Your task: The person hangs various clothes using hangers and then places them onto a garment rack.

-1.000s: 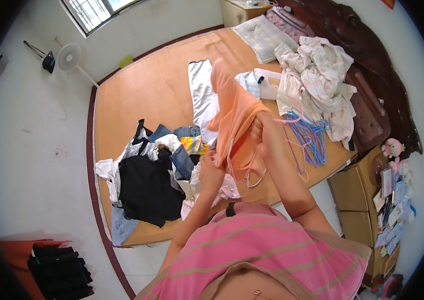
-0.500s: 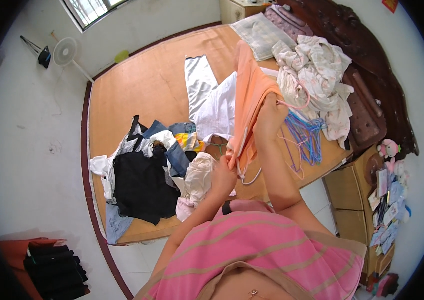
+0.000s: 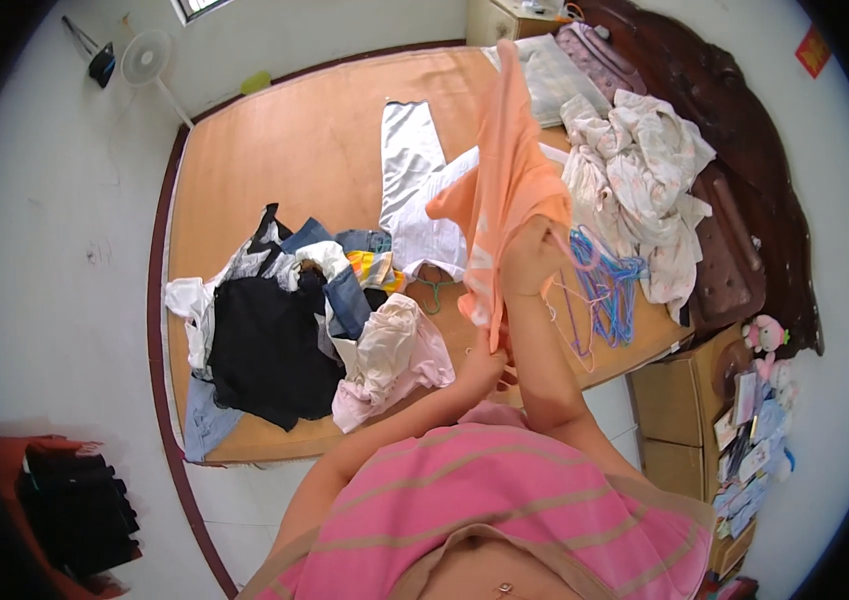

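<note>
An orange shirt (image 3: 505, 180) with pale markings hangs stretched in front of me, above the bed. My right hand (image 3: 535, 258) is closed on its bunched right side, and a thin pink hanger (image 3: 583, 262) sticks out beside the fingers. At the shirt's lower end is my left hand (image 3: 492, 368), its thumb side against the cloth and some fingers partly hidden. Below and beyond the shirt lies a white shirt (image 3: 430, 225) next to shiny pale grey cloth (image 3: 408, 145). Several blue and purple hangers (image 3: 610, 290) lie right of my right hand.
On the bed (image 3: 285, 140), a clothes heap with a black garment (image 3: 270, 350) and pale pink clothing (image 3: 400, 365) lies left. A crumpled floral cover (image 3: 635, 150) sits before the dark carved headboard (image 3: 745, 130). A cluttered wooden cabinet (image 3: 675, 410) stands right; a fan (image 3: 148, 58) stands far left.
The orange shirt has been turned, and its pale markings now show. My left hand has moved right and lower, close to my right forearm. The view has shifted slightly.
</note>
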### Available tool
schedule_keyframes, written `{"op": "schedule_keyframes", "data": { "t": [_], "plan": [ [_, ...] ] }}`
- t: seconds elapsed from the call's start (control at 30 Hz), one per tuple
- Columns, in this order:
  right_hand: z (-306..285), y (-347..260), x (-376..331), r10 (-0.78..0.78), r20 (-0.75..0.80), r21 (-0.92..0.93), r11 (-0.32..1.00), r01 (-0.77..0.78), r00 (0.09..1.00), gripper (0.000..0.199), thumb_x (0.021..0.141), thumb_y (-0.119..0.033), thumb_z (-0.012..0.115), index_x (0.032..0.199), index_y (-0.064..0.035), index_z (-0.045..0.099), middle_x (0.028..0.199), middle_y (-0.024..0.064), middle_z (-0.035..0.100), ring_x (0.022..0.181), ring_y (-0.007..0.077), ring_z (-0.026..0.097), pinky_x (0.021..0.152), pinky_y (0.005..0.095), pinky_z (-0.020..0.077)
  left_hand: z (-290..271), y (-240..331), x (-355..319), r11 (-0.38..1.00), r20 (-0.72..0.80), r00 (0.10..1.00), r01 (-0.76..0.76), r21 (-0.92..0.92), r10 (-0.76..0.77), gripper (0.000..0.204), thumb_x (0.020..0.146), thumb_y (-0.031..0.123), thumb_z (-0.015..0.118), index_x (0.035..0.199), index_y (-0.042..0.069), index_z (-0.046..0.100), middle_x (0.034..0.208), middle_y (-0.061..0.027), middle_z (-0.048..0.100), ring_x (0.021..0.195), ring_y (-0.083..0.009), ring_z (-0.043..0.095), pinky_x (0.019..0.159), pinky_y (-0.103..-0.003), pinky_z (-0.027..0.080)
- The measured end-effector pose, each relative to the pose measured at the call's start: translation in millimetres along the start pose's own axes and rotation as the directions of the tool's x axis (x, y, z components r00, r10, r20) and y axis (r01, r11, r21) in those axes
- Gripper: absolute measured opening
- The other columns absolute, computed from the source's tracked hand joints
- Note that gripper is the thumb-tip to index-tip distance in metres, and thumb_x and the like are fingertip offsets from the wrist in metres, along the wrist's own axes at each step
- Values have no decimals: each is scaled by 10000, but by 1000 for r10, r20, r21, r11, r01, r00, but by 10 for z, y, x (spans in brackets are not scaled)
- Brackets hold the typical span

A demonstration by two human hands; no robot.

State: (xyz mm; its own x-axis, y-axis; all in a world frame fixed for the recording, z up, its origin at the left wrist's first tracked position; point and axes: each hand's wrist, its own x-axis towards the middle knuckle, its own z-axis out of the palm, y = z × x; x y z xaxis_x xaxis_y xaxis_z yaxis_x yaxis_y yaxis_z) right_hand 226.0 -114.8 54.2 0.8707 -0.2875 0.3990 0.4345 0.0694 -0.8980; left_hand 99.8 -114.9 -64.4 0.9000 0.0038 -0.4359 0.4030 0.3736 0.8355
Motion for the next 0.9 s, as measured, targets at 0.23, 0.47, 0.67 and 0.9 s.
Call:
{"op": "schedule_keyframes", "data": {
  "t": [0.23,0.47,0.67,0.9],
  "plan": [
    [-268,563,281,278,819,-434,872,226,501,232,812,-203,524,819,12,609,624,163,564,568,231,547,547,367,426,-583,-165,136,924,-284,922,-155,350,262,710,792,252,652,1321,22,238,1045,-153,526,821,-271,587,666,-394,492],
    [-362,-472,369,422,845,-498,845,196,329,210,862,-169,553,977,-28,659,631,126,584,549,142,496,550,296,423,-1191,692,-122,358,-311,327,-93,929,892,905,619,172,782,1333,37,243,1292,-219,334,1184,-388,354,984,-444,315],
    [-504,-522,601,326,868,-418,887,196,375,197,845,-166,598,878,20,655,581,-8,498,535,46,407,482,234,340,-1675,968,-265,313,-230,544,-64,948,807,210,780,235,610,945,110,646,785,-128,613,763,-321,599,651,-359,474],
    [-815,-689,823,253,799,-353,932,84,546,219,845,-182,595,783,21,646,588,-49,502,557,27,414,488,209,341,-1834,969,-634,496,-365,467,-193,846,805,227,831,301,588,839,85,658,743,-130,609,676,-299,611,562,-335,467]
  ]
}}
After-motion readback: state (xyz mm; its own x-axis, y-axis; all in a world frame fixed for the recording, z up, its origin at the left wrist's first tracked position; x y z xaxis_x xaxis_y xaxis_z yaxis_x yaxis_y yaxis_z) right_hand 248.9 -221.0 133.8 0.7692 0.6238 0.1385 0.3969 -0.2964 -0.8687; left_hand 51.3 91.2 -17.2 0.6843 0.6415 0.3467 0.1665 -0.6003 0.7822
